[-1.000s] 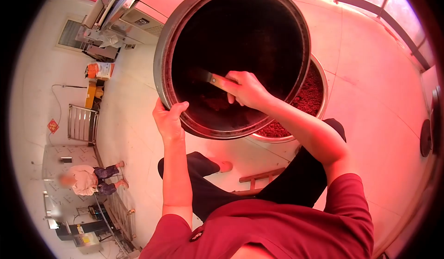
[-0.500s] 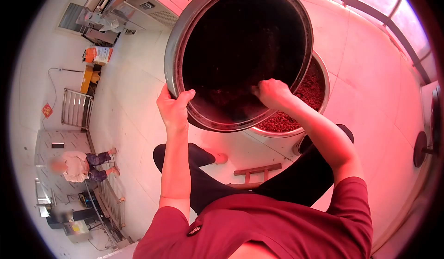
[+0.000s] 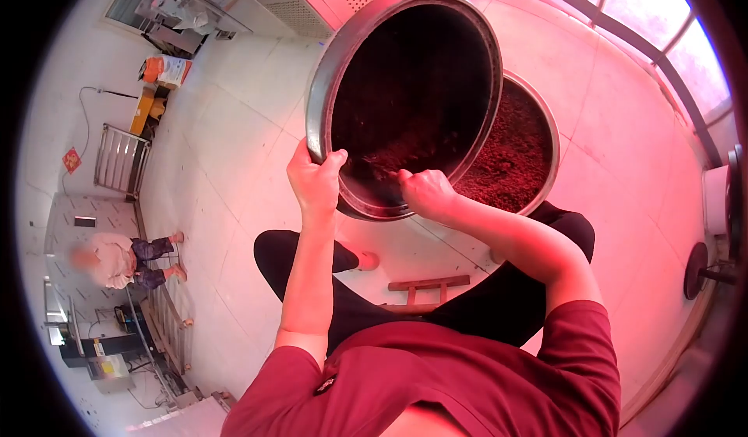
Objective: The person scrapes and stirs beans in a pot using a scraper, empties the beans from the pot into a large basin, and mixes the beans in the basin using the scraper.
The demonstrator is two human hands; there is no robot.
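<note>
A large round metal pot (image 3: 321,98) is tilted on its side, its dark mouth facing me. My left hand (image 3: 315,184) grips its lower left rim, thumb over the edge. Inside the lower wall lies a patch of dark reddish grains (image 3: 401,155). My right hand (image 3: 428,194) is closed at the pot's lower lip, fingers turned inward beside those grains; whatever it holds is hidden. Below and to the right, partly covered by the pot, a wide round basin (image 3: 555,145) contains many dark red grains (image 3: 510,152).
A low wooden stool (image 3: 428,284) stands on the tiled floor between my knees. Cabinet-like equipment (image 3: 273,0) is behind the pot. To the left are a metal rack (image 3: 121,160) and another person (image 3: 117,259). Windows (image 3: 647,8) line the far right, above a dark round object (image 3: 693,271).
The pot has swung further sideways, so its mouth looks narrower and more of the basin shows. My right hand has moved left and down along the pot's inside, nearer my left hand.
</note>
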